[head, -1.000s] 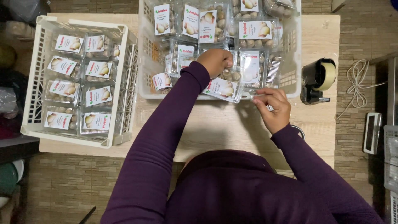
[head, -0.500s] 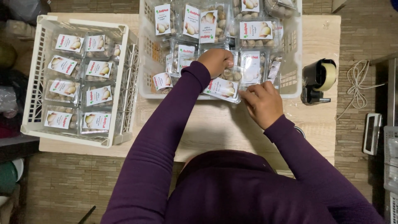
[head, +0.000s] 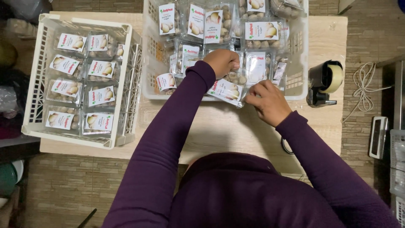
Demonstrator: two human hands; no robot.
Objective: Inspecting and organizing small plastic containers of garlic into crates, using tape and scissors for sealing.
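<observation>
While both hands work at one clear plastic clamshell pack with a white label (head: 226, 90), the pack sits tilted on the near rim of the white plastic crate (head: 295, 90).

Curled shut, the left hand (head: 222, 62) grips the pack's far edge; the right hand (head: 270, 102) pinches its near right corner with fingertips closed. Beyond the hands lie more labelled packs; far left of the left hand stands a cream slatted crate (head: 33, 97) of packs, and right of the right hand a black tape dispenser (head: 322, 82).

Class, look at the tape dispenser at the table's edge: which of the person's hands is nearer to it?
Right. The right hand is at the near edge of the middle crate, a short way from the tape dispenser; the left hand is further away, over the packs inside that crate.
</observation>
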